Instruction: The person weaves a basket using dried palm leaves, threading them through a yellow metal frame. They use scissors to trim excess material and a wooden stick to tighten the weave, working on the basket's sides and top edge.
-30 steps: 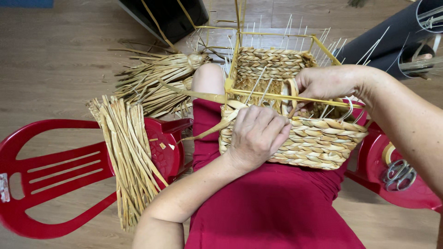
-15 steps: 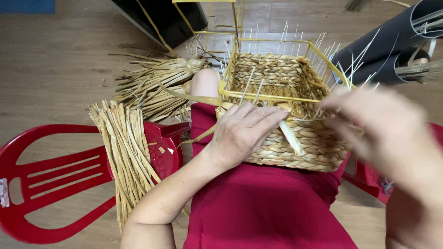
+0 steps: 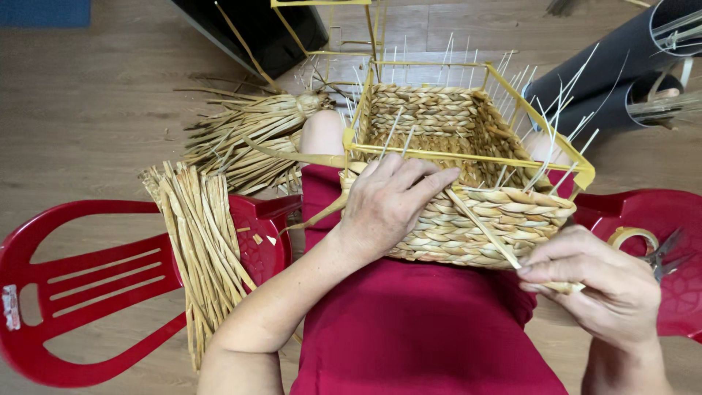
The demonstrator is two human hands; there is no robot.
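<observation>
The basket (image 3: 468, 212) fills the lap, its open top fenced by a yellow frame (image 3: 468, 155) and thin upright stakes (image 3: 556, 139) that block entry from the far and right sides; the left hand (image 3: 391, 201) lies flat across its near wall, and the right hand (image 3: 596, 281) pinches a strand (image 3: 482, 228) running slantwise across that wall. Left of the lap, a straw bundle (image 3: 201, 249) covers the red chair (image 3: 80, 285); on the right another red chair (image 3: 651, 219) carries scissors (image 3: 665, 256); the wooden floor (image 3: 88, 110) at far left lies open.
</observation>
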